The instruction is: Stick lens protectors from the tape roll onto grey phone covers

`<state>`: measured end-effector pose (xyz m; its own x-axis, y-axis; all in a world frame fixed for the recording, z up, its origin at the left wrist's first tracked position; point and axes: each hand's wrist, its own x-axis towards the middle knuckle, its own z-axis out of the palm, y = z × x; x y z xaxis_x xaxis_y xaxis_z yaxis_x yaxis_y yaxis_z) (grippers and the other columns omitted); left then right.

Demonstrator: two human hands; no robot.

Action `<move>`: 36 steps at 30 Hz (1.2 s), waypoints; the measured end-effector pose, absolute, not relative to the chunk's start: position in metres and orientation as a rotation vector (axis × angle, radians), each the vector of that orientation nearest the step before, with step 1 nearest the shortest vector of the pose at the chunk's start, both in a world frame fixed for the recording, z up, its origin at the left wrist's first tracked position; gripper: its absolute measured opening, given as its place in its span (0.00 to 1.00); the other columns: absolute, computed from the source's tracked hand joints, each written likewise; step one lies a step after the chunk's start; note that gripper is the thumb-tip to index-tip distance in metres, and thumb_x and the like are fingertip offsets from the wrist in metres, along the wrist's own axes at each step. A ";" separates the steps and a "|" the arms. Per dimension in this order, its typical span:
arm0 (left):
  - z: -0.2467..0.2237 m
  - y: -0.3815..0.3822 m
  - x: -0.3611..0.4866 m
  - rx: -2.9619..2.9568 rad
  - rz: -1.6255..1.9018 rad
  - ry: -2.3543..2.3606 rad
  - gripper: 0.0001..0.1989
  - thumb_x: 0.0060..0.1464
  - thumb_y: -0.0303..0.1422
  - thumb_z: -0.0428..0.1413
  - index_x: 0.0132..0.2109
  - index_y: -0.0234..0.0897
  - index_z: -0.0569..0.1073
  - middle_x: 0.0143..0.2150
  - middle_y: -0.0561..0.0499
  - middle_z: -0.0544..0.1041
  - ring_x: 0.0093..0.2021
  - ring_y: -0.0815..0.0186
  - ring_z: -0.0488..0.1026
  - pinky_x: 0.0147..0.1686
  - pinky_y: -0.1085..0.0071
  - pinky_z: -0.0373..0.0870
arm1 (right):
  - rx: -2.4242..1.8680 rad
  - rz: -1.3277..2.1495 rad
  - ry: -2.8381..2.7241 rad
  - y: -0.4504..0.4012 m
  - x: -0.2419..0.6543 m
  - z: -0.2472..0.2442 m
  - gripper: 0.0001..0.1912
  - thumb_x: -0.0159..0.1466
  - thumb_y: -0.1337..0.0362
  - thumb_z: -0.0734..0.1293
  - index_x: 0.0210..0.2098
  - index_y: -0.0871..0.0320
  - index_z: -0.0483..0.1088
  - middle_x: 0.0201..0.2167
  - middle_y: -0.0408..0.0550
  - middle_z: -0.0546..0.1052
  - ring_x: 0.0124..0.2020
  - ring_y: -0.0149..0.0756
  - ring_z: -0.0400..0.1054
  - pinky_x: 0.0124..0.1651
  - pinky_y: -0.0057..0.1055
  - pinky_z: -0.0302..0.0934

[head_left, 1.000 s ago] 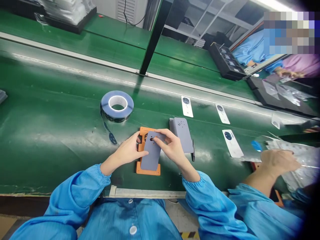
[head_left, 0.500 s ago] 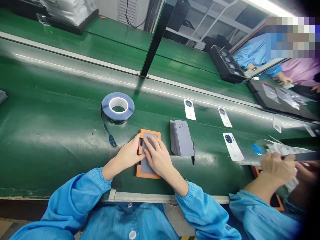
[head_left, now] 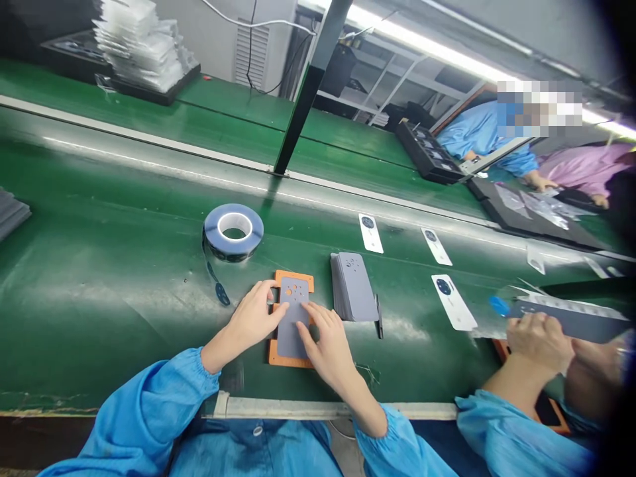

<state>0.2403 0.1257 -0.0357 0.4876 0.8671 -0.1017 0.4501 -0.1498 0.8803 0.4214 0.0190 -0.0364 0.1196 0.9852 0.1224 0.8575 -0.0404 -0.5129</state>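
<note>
A grey phone back panel [head_left: 292,331] with camera holes at its top end lies in an orange fixture [head_left: 294,275] on the green bench. My left hand [head_left: 251,318] is at the left side, thumb on the panel and index finger by the fixture's upper left edge, fingers apart. Across the right edge of the panel rests my right hand [head_left: 330,341], with its fingers stretched out and its thumb on the grey surface. Right of the fixture is a stack of similar grey panels [head_left: 360,288], with a thin black tool [head_left: 379,317] against it.
A blue tape roll [head_left: 233,230] sits upper left, its loose strip ending in a dark camera-shaped film [head_left: 222,293]. White cards [head_left: 454,305] with dark round films lie to the right. A co-worker's hands [head_left: 539,344] handle a grey panel at far right. A black post [head_left: 301,106] stands behind.
My right hand has slid off the panel's upper part towards its lower right, uncovering the camera holes. The left hand stays at the left edge. The camera view has tilted up slightly.
</note>
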 end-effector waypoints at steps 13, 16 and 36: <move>-0.042 0.141 0.234 1.190 0.701 0.891 0.15 0.61 0.41 0.56 0.48 0.34 0.74 0.38 0.45 0.81 0.36 0.60 0.79 0.32 0.70 0.72 | -1.722 1.091 -1.467 0.032 0.409 -0.014 0.25 0.68 0.59 0.66 0.64 0.51 0.64 0.48 0.51 0.79 0.43 0.41 0.75 0.50 0.44 0.70; -0.038 0.147 0.232 1.119 0.793 0.848 0.19 0.61 0.41 0.56 0.53 0.34 0.73 0.41 0.43 0.82 0.37 0.60 0.80 0.34 0.68 0.75 | -1.566 1.241 -1.318 0.054 0.413 -0.020 0.27 0.64 0.61 0.69 0.63 0.54 0.65 0.38 0.48 0.80 0.38 0.39 0.76 0.43 0.38 0.71; -0.030 0.207 0.129 1.381 0.629 1.382 0.11 0.56 0.40 0.56 0.35 0.36 0.74 0.32 0.45 0.81 0.33 0.57 0.80 0.31 0.66 0.75 | -2.091 0.451 -1.487 0.266 0.484 -0.029 0.15 0.58 0.67 0.69 0.44 0.62 0.79 0.48 0.63 0.79 0.52 0.54 0.73 0.57 0.46 0.63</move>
